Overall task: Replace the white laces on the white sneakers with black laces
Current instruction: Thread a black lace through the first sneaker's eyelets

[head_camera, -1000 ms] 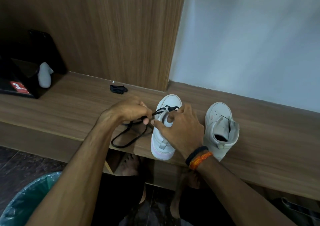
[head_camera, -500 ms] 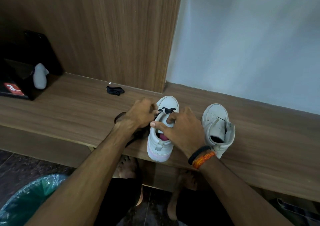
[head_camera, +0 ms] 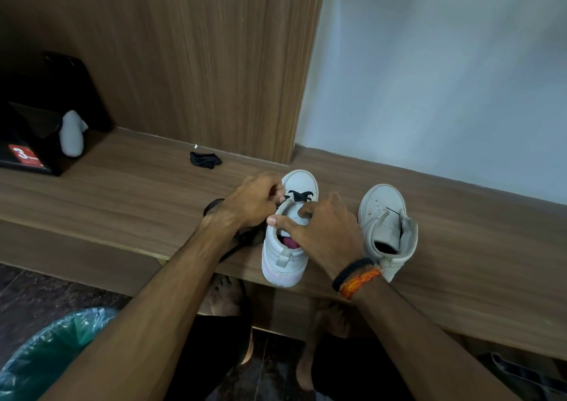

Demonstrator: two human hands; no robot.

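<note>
Two white sneakers stand on a wooden bench, toes pointing away from me. The left sneaker has a black lace threaded across its lowest eyelets near the toe. My left hand pinches that lace at the sneaker's left side, and loose lace trails under my wrist. My right hand grips the left sneaker's tongue and collar, holding it steady. The right sneaker stands beside it with no lace visible. A second bundled black lace lies further back on the bench.
A black box with a red label and a grey-white object sit at the bench's far left. A wooden panel and white wall rise behind. A bin with a green liner stands on the floor at lower left, near my bare feet.
My left hand has moved right, from pulling the lace out to the side to sitting against the sneaker's toe. The loose lace loop now lies mostly under my wrist.
</note>
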